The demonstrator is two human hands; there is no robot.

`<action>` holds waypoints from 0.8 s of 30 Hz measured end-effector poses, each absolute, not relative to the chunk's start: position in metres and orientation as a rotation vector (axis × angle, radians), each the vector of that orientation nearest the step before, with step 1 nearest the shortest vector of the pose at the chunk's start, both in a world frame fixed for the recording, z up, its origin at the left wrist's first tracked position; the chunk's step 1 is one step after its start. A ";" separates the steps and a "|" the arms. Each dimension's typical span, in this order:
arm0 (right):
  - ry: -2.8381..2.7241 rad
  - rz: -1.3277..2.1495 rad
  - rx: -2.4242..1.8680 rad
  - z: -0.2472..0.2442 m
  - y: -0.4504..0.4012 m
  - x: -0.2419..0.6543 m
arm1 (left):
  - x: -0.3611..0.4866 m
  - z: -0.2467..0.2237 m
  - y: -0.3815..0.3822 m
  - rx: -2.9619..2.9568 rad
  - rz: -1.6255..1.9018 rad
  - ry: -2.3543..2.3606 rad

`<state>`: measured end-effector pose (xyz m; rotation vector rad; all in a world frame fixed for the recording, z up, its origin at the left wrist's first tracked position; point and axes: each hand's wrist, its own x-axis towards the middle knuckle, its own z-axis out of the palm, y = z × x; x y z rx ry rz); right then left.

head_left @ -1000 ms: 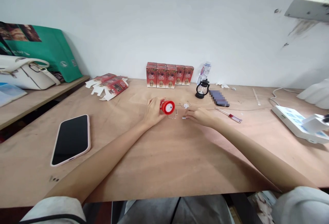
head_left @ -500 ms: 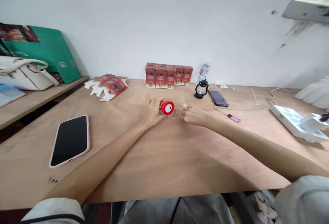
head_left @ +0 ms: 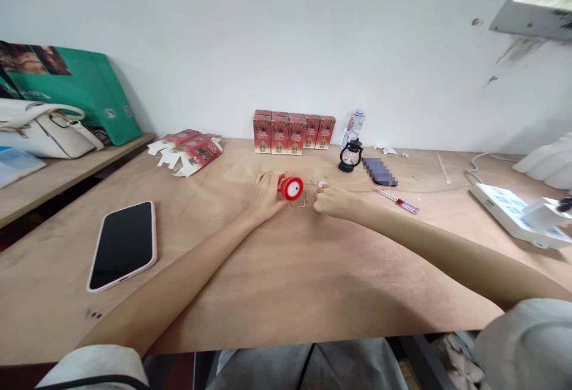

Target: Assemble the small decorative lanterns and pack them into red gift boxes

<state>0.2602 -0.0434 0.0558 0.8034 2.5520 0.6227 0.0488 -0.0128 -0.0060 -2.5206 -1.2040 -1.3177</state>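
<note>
Side shelf, beyond the left edge of the table: white handbag in front of a green bag. Smartphone, screen dark, lies toward the table's near left corner; flattened red-and-white cartons lie by the far left corner. Left hand is closed around a red piece, its round end with a pale centre facing the camera, about mid-table between left and right. Red boxes stand grouped along the far edge. A bent wire lies just beside the red piece. Right hand, near the wire, has its fingers curled together; cannot tell whether anything is pinched in it. A small white piece shows just beyond its knuckles. Farther right: black lantern upright near the far edge, clear bottle behind it, then a dark slab, partly pixelated, a screwdriver and a white power strip.
</note>
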 end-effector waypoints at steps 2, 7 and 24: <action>2.553 0.633 0.784 0.057 -0.045 0.258 | 0.049 -0.006 -0.013 -2.521 -1.318 -1.192; 2.572 0.639 0.783 0.058 -0.045 0.258 | 0.049 -0.004 -0.015 -2.524 -1.311 -1.189; 2.817 0.072 0.983 0.067 -0.012 0.281 | 0.050 -0.004 -0.014 -2.521 -1.303 -1.209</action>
